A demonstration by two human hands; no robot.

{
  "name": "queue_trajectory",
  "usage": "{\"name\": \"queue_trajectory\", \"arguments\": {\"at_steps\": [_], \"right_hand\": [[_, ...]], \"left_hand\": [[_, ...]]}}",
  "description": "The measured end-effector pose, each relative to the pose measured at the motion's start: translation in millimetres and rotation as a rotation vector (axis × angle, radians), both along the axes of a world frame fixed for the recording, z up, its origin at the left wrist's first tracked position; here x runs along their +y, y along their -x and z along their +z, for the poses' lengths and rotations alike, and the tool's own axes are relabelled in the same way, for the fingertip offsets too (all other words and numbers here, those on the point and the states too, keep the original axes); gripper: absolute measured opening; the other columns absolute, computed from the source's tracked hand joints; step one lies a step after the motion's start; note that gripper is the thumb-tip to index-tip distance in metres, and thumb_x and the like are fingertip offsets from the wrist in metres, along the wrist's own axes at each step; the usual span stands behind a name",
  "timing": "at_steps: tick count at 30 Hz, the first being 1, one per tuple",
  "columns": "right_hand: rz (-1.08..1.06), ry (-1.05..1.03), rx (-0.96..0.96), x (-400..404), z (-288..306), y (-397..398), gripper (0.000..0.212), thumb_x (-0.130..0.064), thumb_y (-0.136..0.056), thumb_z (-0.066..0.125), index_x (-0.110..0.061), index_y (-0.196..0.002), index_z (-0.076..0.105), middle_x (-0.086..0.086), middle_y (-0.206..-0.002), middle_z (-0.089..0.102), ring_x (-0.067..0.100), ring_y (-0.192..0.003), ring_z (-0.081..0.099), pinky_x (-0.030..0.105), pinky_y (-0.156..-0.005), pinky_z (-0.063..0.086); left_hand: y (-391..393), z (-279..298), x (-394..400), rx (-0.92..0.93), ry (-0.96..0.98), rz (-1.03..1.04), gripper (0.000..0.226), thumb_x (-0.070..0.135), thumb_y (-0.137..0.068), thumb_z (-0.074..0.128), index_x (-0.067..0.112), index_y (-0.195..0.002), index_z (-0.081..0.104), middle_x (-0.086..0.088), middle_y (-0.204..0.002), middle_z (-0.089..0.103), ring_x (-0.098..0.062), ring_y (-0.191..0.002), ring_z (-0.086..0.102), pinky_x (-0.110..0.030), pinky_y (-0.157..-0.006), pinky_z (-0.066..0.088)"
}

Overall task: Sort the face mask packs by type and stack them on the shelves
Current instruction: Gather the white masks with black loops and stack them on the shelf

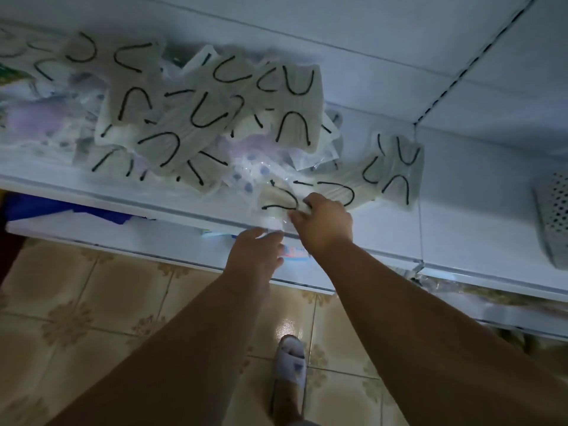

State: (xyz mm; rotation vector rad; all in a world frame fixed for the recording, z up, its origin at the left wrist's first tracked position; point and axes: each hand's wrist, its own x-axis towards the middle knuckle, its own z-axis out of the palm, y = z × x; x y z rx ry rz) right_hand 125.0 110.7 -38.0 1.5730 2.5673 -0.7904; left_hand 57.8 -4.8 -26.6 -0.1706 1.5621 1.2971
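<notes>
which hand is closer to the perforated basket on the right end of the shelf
The right hand is nearer. It grips a mask pack at the shelf's front edge, well left of the perforated basket. The left hand sits lower and further left, by that pack's bottom end.

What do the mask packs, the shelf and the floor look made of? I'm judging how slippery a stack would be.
Mask packs: clear glossy plastic film, judging by glare and crinkles; the beige masks inside look like matte pleated fabric. Shelf: smooth white surface, probably painted metal, though that is uncertain. Floor: glazed patterned tile with grout lines and a bright reflection.
</notes>
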Motion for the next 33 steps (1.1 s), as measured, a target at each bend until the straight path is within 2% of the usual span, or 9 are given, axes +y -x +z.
{"name": "queue_trajectory", "arguments": {"at_steps": [3, 7, 11, 13, 16, 24, 28, 30, 33], "right_hand": [[-0.126, 0.337, 0.345, 4, 15, -14, 0.023, -0.035, -0.087, 0.068, -0.016, -0.079, 0.058, -0.009, -0.065, 0.052, 0.014, -0.065, 0.051, 0.027, -0.059, 0.041], [-0.188, 0.606, 0.517, 3, 14, -29, 0.018, -0.018, -0.094, 0.054, -0.017, -0.088, 0.071, -0.001, -0.088, 0.066, 0.014, -0.082, 0.059, 0.033, -0.081, 0.049], [-0.083, 0.043, 0.104, 37, -15, -42, 0.044, -0.03, -0.097, 0.049, -0.027, -0.141, 0.05, 0.004, -0.146, 0.041, 0.025, -0.132, 0.041, 0.042, -0.111, 0.036], [0.016, -0.111, -0.125, 47, -23, -44, 0.059, -0.042, -0.098, 0.048, -0.028, -0.152, 0.03, 0.006, -0.151, 0.033, 0.028, -0.139, 0.03, 0.044, -0.111, 0.03], [0.024, -0.215, -0.202, 56, -31, -48, 0.049, -0.038, -0.098, 0.05, -0.025, -0.144, 0.042, 0.006, -0.14, 0.046, 0.028, -0.131, 0.038, 0.04, -0.106, 0.032], [-0.272, 0.097, 0.622, 40, 5, -86, 0.022, -0.012, -0.095, 0.05, -0.026, -0.099, 0.067, -0.007, -0.087, 0.063, -0.001, -0.071, 0.055, 0.012, -0.064, 0.043], [0.487, 0.03, 0.615, 30, 10, -120, 0.036, -0.022, -0.086, 0.047, -0.004, -0.104, 0.073, 0.01, -0.118, 0.067, 0.014, -0.113, 0.057, 0.013, -0.1, 0.04], [0.504, 0.123, 0.648, 41, 5, -129, 0.042, -0.022, -0.089, 0.039, 0.001, -0.099, 0.074, 0.005, -0.12, 0.065, 0.019, -0.121, 0.054, 0.021, -0.104, 0.04], [0.197, -0.059, 0.432, 80, -6, -125, 0.041, -0.027, -0.097, 0.04, -0.009, -0.121, 0.067, -0.003, -0.143, 0.05, 0.019, -0.137, 0.042, 0.029, -0.111, 0.035]], "left_hand": [[-10, 0, 14, -0.031, -0.072, 0.038, 0.035, 0.028, -0.097, 0.061, 0.013, -0.128, 0.054, -0.005, -0.119, 0.063, -0.014, -0.096, 0.063, -0.034, -0.083, 0.054], [-14, -4, 24, 0.146, -0.017, 0.126, 0.012, 0.017, -0.098, 0.061, 0.015, -0.09, 0.053, -0.004, -0.091, 0.062, -0.017, -0.081, 0.064, -0.038, -0.081, 0.059], [-10, -11, 27, 0.248, 0.043, 0.165, 0.014, 0.014, -0.1, 0.058, 0.015, -0.088, 0.05, -0.006, -0.088, 0.06, -0.02, -0.076, 0.064, -0.038, -0.072, 0.061], [-10, -8, 27, 0.261, 0.048, 0.121, 0.007, 0.013, -0.1, 0.057, 0.011, -0.097, 0.051, -0.006, -0.089, 0.062, -0.018, -0.075, 0.066, -0.03, -0.062, 0.059], [-14, -6, 28, 0.315, 0.078, 0.033, 0.006, 0.003, -0.094, 0.055, 0.003, -0.099, 0.059, -0.015, -0.088, 0.068, -0.019, -0.067, 0.066, -0.02, -0.046, 0.05], [-37, 0, 55, 0.077, -0.076, 0.054, 0.013, 0.018, -0.1, 0.054, 0.022, -0.101, 0.067, -0.009, -0.102, 0.073, -0.026, -0.087, 0.07, -0.043, -0.073, 0.058], [-40, -1, 63, -0.339, -0.273, 0.161, 0.06, 0.054, -0.087, 0.066, 0.01, -0.129, 0.065, -0.016, -0.125, 0.067, -0.028, -0.106, 0.066, -0.045, -0.099, 0.046], [-42, -18, 68, -0.459, -0.335, 0.194, 0.059, 0.026, -0.08, 0.074, -0.007, -0.127, 0.062, -0.023, -0.12, 0.062, -0.012, -0.104, 0.067, -0.031, -0.097, 0.048], [-53, -17, 75, -0.141, -0.185, 0.22, 0.037, -0.001, -0.082, 0.066, -0.006, -0.118, 0.062, -0.024, -0.108, 0.064, -0.013, -0.096, 0.069, -0.035, -0.092, 0.056]]}}
